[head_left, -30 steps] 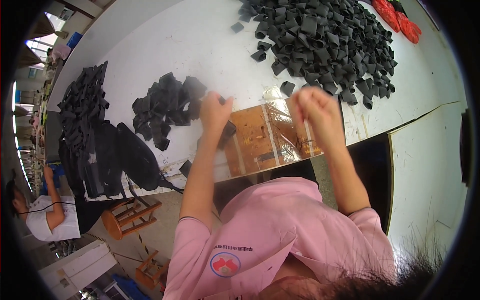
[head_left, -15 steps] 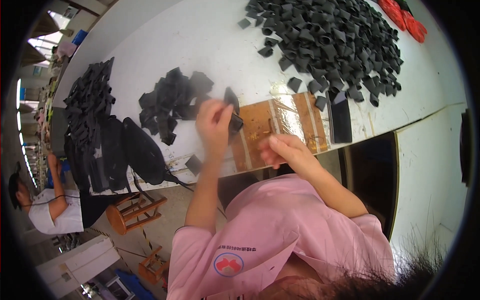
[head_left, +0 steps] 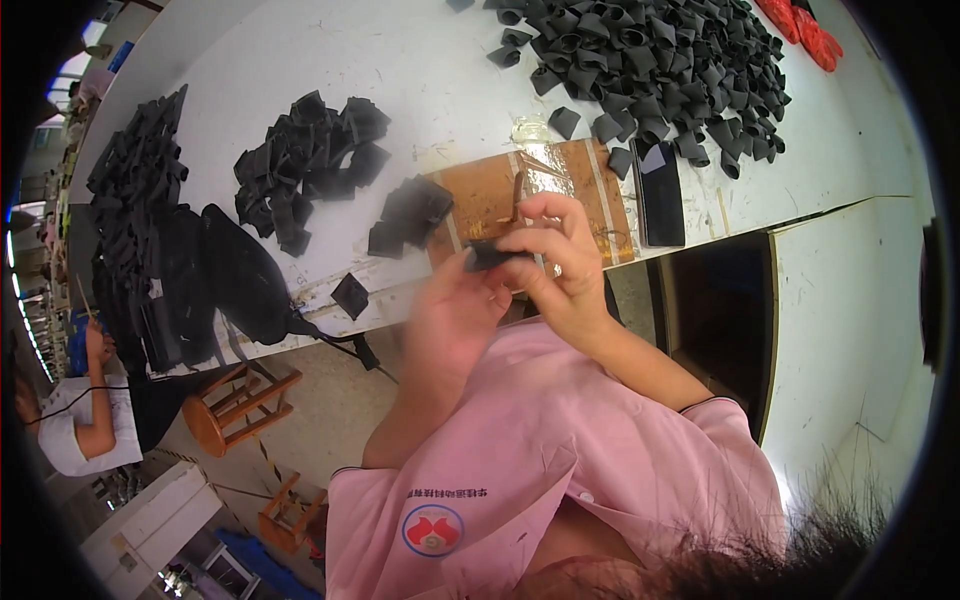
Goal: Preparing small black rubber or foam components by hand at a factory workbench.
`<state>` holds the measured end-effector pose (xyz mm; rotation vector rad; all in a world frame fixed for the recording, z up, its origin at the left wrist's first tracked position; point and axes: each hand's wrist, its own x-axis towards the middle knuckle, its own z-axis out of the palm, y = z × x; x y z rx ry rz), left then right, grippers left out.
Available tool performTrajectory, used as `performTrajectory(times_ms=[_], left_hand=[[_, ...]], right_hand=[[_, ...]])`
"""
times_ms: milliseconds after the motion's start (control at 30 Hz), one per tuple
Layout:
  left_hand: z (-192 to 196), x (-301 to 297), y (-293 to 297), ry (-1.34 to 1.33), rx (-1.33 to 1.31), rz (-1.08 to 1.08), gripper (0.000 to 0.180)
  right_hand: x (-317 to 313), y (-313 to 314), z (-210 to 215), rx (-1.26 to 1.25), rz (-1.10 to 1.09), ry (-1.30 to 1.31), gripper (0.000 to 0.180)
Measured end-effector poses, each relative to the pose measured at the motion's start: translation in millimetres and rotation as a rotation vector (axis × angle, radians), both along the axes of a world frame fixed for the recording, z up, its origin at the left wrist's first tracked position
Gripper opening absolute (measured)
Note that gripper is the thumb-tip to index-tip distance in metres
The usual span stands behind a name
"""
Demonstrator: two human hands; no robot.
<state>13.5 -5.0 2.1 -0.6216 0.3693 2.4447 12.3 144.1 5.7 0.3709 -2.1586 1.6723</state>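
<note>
Both my hands meet over the near edge of a brown board (head_left: 590, 200) with taped strips, around one small black piece of sheet material (head_left: 487, 256). My right hand (head_left: 562, 255) pinches this piece between thumb and fingers. My left hand (head_left: 455, 315), smeared by motion, is at the piece's left side with its fingertips close to it or touching it; its grip is unclear. Just beyond my right fingers a thin brown strip (head_left: 518, 195) shows against the board. A small stack of flat black pieces (head_left: 412, 215) overlaps the board's left edge.
Loose flat black pieces (head_left: 310, 160) lie left of the board, with one single piece (head_left: 350, 297) nearer. A large heap of curled black loops (head_left: 650, 70) fills the far right. A dark phone-like slab (head_left: 660, 195) lies beside the board. A black bag (head_left: 245, 275) sits at left.
My left hand has come from the stack toward me and right, meeting my right hand at a black piece. A stack now lies at the board's left edge. The view has shifted slightly.
</note>
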Motion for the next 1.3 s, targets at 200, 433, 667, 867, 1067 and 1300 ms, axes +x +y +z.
performTrajectory(times_ms=[200,433,667,867,1067,1300], left_hand=[[17.7,3.8,13.4,0.345,-0.569,0.056,0.023],[13.9,-2.4,13.4,0.428,-0.351,-0.165,0.016],[12.9,-3.6,18.7,0.489,-0.643,-0.121,0.006],[14.0,-0.5,28.4,0.799,-1.196,0.041,0.005],[-1.9,2.7,44.0,1.177,-1.809,0.351,0.008],[6.7,-11.1,32.8,0.364,-0.781,0.176,0.014]], right_hand=[[-2.7,25.8,10.9,-0.7,0.204,-0.717,0.012],[-7.0,30.8,11.0,-0.91,0.363,-0.882,0.008],[-7.9,25.7,-2.0,-0.136,0.125,-0.763,0.005],[-0.5,13.9,17.1,0.067,-0.024,-0.201,0.011],[-2.8,5.5,16.6,0.268,-0.069,-0.036,0.007],[-3.2,1.1,-4.4,0.187,-0.204,-0.196,0.01]])
